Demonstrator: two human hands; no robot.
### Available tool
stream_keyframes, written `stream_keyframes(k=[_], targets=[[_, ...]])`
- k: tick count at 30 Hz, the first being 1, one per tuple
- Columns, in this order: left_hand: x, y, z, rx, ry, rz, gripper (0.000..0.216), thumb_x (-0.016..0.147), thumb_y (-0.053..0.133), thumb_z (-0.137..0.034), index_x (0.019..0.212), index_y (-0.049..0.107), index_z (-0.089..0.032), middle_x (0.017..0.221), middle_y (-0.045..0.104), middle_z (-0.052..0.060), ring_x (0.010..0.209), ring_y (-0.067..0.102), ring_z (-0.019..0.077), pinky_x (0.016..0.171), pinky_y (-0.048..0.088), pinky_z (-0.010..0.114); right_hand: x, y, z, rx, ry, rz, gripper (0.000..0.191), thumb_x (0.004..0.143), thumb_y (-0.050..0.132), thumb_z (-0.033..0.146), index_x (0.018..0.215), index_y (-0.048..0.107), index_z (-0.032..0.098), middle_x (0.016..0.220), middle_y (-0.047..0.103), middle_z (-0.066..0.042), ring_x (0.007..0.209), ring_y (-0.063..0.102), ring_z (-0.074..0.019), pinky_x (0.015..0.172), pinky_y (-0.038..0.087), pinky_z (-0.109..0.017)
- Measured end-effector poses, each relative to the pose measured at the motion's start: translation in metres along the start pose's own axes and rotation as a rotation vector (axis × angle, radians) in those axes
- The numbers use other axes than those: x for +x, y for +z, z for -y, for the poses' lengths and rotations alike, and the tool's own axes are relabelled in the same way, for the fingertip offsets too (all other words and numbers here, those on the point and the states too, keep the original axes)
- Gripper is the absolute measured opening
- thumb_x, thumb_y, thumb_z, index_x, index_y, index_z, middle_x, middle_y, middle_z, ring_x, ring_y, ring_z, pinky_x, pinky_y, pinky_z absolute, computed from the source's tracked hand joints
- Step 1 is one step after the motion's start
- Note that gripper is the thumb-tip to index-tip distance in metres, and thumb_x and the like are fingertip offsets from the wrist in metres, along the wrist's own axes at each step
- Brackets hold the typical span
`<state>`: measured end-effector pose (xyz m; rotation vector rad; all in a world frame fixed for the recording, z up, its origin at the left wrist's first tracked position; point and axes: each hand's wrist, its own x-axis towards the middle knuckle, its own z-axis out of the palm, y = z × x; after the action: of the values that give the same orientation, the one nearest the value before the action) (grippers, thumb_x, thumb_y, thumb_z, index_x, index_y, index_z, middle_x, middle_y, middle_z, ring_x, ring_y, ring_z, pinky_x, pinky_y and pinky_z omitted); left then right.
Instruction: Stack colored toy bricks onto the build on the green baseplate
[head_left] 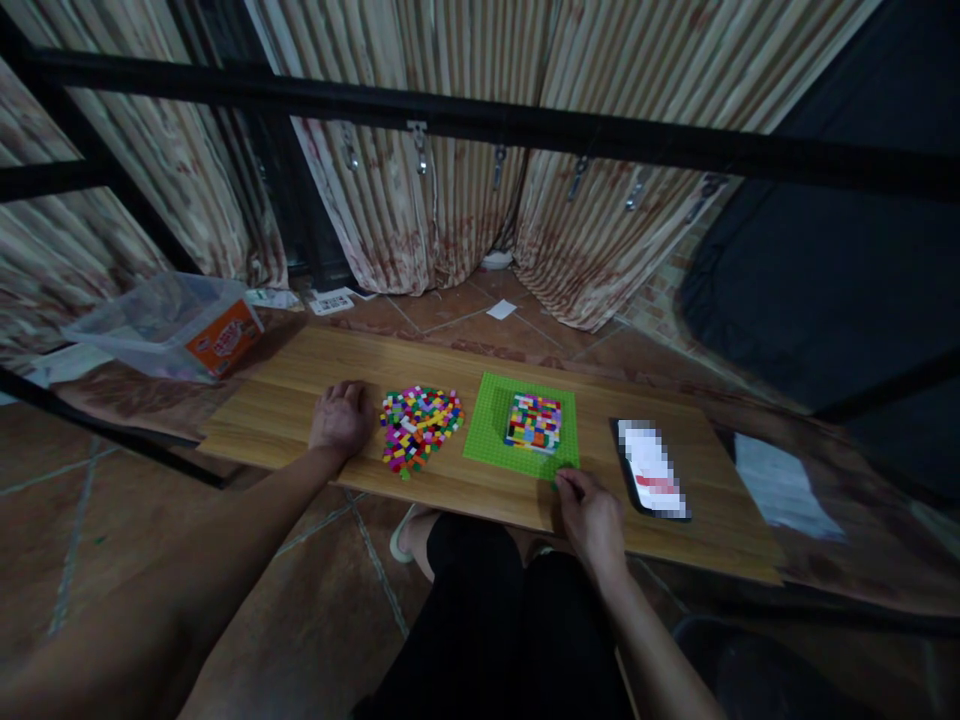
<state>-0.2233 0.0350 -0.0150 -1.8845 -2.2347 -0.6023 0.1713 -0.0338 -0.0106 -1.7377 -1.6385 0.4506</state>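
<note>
My left hand (341, 420) rests palm down on the wooden board, just left of a loose pile of small multicoloured building bricks (420, 425). Its fingers lie loosely on the wood, partly hidden by the back of the hand. On a green studded baseplate (484, 435) stands a squarish block of stacked bricks (532, 423) in mixed colours. My right hand (592, 515) is at the baseplate's front right corner, thumb and forefinger pinched together. Whatever may be between those fingertips is too small to make out.
A phone (651, 470) with a lit, blurred screen lies right of the baseplate on the wooden board (300, 360). A clear plastic bin (169, 325) with an orange label stands beyond the left end. Papers (784, 485) lie at right. A black metal bar (480, 110) with hooks crosses above.
</note>
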Motion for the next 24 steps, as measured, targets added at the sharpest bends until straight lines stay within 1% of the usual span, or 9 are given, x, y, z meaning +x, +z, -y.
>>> stream_keyframes(k=[4,7,12,16,18,22,24], targets=[[0.000,-0.001,0.000,0.005,0.001,0.005,0.037,0.088,0.038,-0.031,0.113,0.061,-0.016,0.118,0.062,0.014,0.110,0.054,0.0297,0.097,0.042,0.044,0.006,-0.006,-0.007,0.154,0.098,-0.023,0.039,0.081,0.054,0.051,0.091,0.072,0.018,0.096,0.074,-0.012,0.091,0.068,-0.0274,0.084,0.051,-0.040],[-0.001,-0.002,-0.001,-0.005,-0.001,0.005,0.037,0.089,0.038,-0.032,0.113,0.061,-0.016,0.119,0.062,0.014,0.111,0.054,0.0294,0.098,0.041,0.044,0.017,-0.012,-0.009,0.203,0.122,-0.023,0.040,0.080,0.057,0.051,0.093,0.072,0.017,0.098,0.074,-0.012,0.093,0.068,-0.0276,0.086,0.050,-0.041],[0.000,0.000,0.001,0.007,0.009,0.000,0.038,0.089,0.038,-0.033,0.113,0.061,-0.015,0.118,0.063,0.015,0.110,0.054,0.0305,0.097,0.042,0.045,0.039,-0.012,-0.008,0.211,0.117,0.001,0.040,0.080,0.058,0.051,0.096,0.073,0.018,0.097,0.074,-0.011,0.089,0.068,-0.0273,0.082,0.051,-0.041],[0.001,0.000,0.001,0.009,0.010,-0.015,0.037,0.088,0.039,-0.032,0.113,0.061,-0.016,0.117,0.064,0.014,0.108,0.056,0.0306,0.096,0.044,0.045,0.054,-0.007,-0.005,0.224,0.079,-0.024,0.040,0.079,0.059,0.050,0.098,0.073,0.017,0.098,0.074,-0.011,0.090,0.068,-0.0264,0.083,0.051,-0.040],[0.001,0.000,0.001,0.006,0.011,-0.014,0.037,0.088,0.039,-0.031,0.113,0.061,-0.015,0.116,0.064,0.015,0.108,0.056,0.0308,0.096,0.044,0.045,0.060,-0.007,0.000,0.206,0.069,-0.025,0.039,0.080,0.058,0.048,0.098,0.073,0.017,0.097,0.075,-0.011,0.089,0.069,-0.0260,0.082,0.051,-0.039],[0.001,-0.001,0.000,-0.003,0.010,-0.003,0.037,0.088,0.040,-0.030,0.113,0.061,-0.014,0.117,0.063,0.016,0.109,0.055,0.0304,0.097,0.043,0.045,0.066,-0.010,0.013,0.127,0.047,0.015,0.035,0.081,0.057,0.044,0.096,0.074,0.017,0.094,0.075,-0.011,0.086,0.070,-0.0260,0.078,0.051,-0.038],[0.000,-0.001,0.000,-0.007,0.004,0.001,0.037,0.089,0.039,-0.031,0.113,0.061,-0.014,0.117,0.063,0.016,0.110,0.055,0.0305,0.097,0.043,0.046,0.067,-0.010,0.019,0.132,0.042,0.024,0.034,0.080,0.056,0.042,0.095,0.074,0.017,0.092,0.076,-0.012,0.083,0.070,-0.0255,0.075,0.051,-0.037]])
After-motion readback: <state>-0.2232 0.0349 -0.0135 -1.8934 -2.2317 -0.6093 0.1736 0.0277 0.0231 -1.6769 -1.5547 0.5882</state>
